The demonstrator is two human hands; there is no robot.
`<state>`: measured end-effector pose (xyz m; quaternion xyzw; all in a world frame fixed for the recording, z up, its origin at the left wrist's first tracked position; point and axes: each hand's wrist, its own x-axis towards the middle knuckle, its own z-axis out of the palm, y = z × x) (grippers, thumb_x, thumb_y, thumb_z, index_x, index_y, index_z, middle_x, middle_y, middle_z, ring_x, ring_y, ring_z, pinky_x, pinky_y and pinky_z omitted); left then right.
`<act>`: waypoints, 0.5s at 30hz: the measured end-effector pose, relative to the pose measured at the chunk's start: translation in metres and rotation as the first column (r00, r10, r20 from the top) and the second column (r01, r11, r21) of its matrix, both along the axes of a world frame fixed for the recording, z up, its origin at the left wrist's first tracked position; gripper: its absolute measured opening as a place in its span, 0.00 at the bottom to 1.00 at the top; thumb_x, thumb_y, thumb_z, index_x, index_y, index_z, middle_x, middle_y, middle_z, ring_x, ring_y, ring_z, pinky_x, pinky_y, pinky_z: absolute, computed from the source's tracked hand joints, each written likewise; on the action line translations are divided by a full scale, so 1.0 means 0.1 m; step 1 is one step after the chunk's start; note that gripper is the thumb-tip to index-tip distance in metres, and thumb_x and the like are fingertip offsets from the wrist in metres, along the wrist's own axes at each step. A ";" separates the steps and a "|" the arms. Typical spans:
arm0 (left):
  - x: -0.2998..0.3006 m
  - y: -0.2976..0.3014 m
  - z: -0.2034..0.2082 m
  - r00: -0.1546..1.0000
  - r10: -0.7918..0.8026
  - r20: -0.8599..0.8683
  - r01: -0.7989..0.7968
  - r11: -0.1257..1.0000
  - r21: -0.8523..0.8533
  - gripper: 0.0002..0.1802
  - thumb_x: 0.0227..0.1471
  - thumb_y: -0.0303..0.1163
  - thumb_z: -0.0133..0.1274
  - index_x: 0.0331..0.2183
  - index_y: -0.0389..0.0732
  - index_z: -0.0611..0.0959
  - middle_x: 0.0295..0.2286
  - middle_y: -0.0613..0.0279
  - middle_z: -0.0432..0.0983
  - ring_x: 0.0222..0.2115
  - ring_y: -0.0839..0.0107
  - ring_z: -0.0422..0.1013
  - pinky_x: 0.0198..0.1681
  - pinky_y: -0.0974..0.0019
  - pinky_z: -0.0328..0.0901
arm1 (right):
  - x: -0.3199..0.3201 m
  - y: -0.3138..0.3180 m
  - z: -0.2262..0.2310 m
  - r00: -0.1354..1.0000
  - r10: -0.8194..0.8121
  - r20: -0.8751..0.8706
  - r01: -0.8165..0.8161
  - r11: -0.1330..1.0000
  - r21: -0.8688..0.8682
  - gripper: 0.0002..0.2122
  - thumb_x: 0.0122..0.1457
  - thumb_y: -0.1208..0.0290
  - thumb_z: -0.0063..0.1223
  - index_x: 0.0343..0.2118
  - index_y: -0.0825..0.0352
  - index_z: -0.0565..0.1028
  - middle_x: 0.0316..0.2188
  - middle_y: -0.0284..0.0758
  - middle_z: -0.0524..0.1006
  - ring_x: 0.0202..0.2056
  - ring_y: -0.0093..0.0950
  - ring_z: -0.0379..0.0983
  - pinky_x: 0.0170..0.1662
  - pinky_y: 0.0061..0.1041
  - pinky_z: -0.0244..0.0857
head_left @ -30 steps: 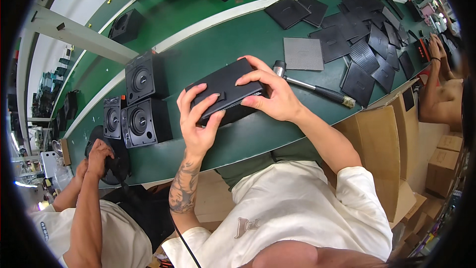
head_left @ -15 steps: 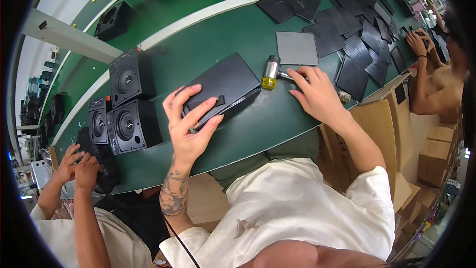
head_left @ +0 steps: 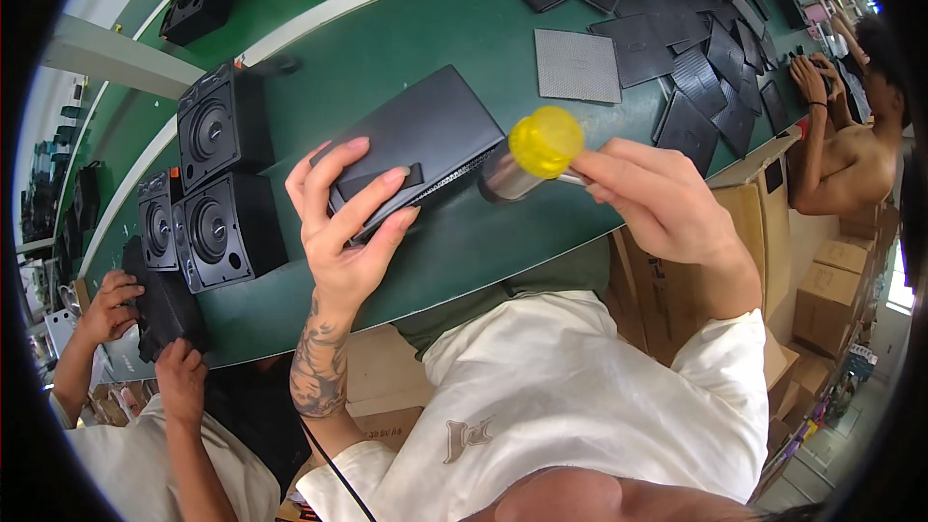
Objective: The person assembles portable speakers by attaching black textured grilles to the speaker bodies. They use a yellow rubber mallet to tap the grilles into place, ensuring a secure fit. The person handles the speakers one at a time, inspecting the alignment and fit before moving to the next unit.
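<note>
Black box (head_left: pixel 420 121), gripped by the left hand (head_left: pixel 340 246), seemingly for steadiness; right hand (head_left: pixel 669 201) clasps a yellow-faced mallet (head_left: pixel 546 141) beside it.

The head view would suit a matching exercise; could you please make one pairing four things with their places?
Things:
1. yellow-faced mallet
2. black box
3. grey perforated panel
4. large cardboard box

Places:
A. held by the left hand
B. off the near edge of the green table, on the person's right
C. held by the right hand
D. lying by the black panels

Pairs: 1-C, 2-A, 3-D, 4-B
</note>
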<state>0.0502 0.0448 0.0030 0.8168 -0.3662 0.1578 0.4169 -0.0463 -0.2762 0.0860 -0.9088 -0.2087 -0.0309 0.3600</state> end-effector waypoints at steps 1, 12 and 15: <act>0.00 0.00 0.00 1.000 -0.003 0.003 0.003 1.000 0.001 0.21 0.42 0.31 0.69 0.43 0.44 0.89 0.53 0.51 0.74 0.55 0.48 0.65 0.62 0.48 0.58 | 0.03 0.01 0.01 1.000 0.004 -0.013 -0.004 0.998 -0.056 0.25 0.57 0.84 0.54 0.60 0.65 0.73 0.29 0.38 0.73 0.28 0.39 0.74 0.31 0.34 0.70; 0.00 -0.01 0.00 1.000 0.002 0.001 -0.002 1.000 0.004 0.22 0.40 0.29 0.70 0.43 0.45 0.89 0.53 0.51 0.74 0.55 0.48 0.64 0.61 0.48 0.59 | 0.14 0.08 0.27 1.000 -0.006 -0.017 0.001 0.959 -0.282 0.26 0.56 0.82 0.55 0.60 0.62 0.74 0.30 0.37 0.75 0.29 0.40 0.76 0.30 0.37 0.71; -0.02 0.00 -0.01 1.000 0.004 -0.006 -0.004 1.000 -0.001 0.22 0.40 0.29 0.70 0.42 0.45 0.89 0.53 0.51 0.74 0.55 0.48 0.64 0.60 0.49 0.59 | 0.13 0.04 0.32 0.998 0.019 0.056 -0.007 0.979 -0.206 0.26 0.56 0.82 0.55 0.59 0.62 0.74 0.31 0.37 0.75 0.29 0.40 0.76 0.31 0.37 0.71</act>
